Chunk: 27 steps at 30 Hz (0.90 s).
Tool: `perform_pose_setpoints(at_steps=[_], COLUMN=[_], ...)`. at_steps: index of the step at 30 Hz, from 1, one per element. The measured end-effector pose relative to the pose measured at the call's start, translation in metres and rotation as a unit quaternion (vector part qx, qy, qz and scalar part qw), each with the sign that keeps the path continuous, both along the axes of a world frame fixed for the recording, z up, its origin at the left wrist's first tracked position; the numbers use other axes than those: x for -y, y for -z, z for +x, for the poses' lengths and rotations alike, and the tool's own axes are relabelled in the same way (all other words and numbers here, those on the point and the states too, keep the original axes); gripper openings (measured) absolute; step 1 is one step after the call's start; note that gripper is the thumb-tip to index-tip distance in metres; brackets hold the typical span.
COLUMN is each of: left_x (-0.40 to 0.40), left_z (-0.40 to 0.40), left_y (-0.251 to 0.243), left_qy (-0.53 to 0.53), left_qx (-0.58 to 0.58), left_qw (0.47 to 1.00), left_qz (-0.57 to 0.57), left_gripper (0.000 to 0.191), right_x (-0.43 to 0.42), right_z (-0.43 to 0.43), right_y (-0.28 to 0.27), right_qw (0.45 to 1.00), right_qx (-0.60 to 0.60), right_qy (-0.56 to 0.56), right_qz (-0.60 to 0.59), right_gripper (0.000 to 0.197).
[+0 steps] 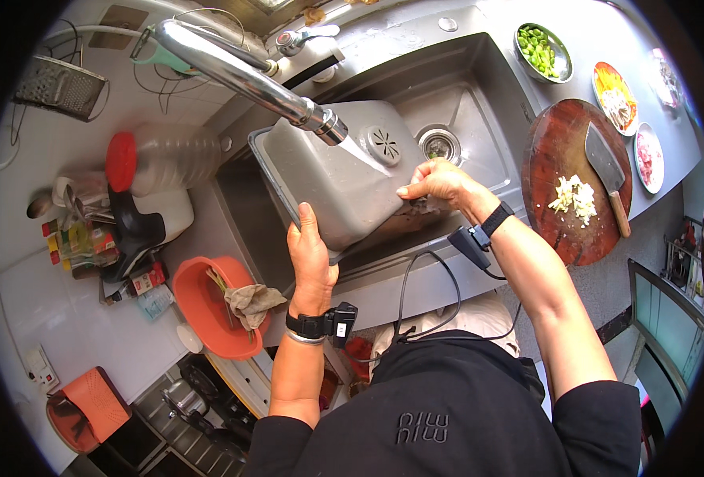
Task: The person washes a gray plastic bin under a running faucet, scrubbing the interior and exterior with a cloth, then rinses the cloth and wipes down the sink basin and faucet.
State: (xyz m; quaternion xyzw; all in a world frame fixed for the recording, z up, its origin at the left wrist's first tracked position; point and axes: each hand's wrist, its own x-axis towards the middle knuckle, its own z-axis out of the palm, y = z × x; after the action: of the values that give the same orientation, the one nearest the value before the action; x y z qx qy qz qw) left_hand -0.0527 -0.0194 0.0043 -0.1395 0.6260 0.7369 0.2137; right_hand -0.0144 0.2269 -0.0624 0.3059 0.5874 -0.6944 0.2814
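A grey rectangular basin (328,173) with a slotted round drain piece is tilted over the steel double sink (495,119), under the chrome faucet (328,128). Water streams from the faucet onto its surface. My left hand (311,256) grips the basin's rim at its near left edge. Close to the basin's near right corner is my right hand (438,186), thumb and index finger brought together; whether something small is pinched there cannot be told. Some wet pale material shows just below that hand.
Right of the sink lies a round wooden chopping board (566,238) bearing a cleaver (605,161) and chopped garlic (573,200). Beyond it stand a bowl of green pieces (538,50) and small plates of cut food. An orange basin (208,316) with a cloth is at left.
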Motion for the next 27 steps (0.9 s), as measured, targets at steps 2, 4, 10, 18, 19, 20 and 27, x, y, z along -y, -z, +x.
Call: perform_pose_setpoints(at_steps=[2, 4, 10, 18, 19, 20, 27], left_x=[0.002, 0.004, 0.010, 0.000, -0.002, -0.004, -0.001], left_z=[0.001, 0.002, 0.001, 0.001, 0.001, 0.002, 0.003], left_y=[0.003, 0.007, 0.011, 0.005, 0.004, 0.001, 0.005], left_qy=[-0.002, -0.008, 0.002, 0.001, 0.001, -0.003, -0.011], left_qx=[0.004, 0.007, -0.002, -0.007, -0.007, 0.000, -0.013], left_qw=[1.000, 1.000, 1.000, 1.000, 1.000, 1.000, 1.000], left_qz=[-0.004, -0.006, -0.001, -0.006, -0.006, -0.004, -0.002], left_gripper=[0.043, 0.043, 0.043, 0.045, 0.045, 0.044, 0.044], right_x=[-0.004, -0.010, 0.000, 0.026, 0.028, 0.031, 0.029], right_z=[0.002, 0.005, 0.002, -0.007, -0.007, -0.006, -0.006], right_y=[0.007, 0.016, 0.025, -0.048, -0.057, -0.064, -0.027], right_qw=[1.000, 0.999, 0.995, 0.988, 0.990, 0.989, 0.983], right_qx=[-0.011, 0.001, -0.068, -0.139, -0.129, -0.141, -0.176], right_qy=[-0.015, -0.029, -0.038, -0.062, -0.055, -0.053, -0.059], right_qz=[0.012, 0.033, 0.057, 0.008, -0.013, -0.010, 0.000], right_gripper=[0.033, 0.033, 0.032, 0.033, 0.034, 0.035, 0.030])
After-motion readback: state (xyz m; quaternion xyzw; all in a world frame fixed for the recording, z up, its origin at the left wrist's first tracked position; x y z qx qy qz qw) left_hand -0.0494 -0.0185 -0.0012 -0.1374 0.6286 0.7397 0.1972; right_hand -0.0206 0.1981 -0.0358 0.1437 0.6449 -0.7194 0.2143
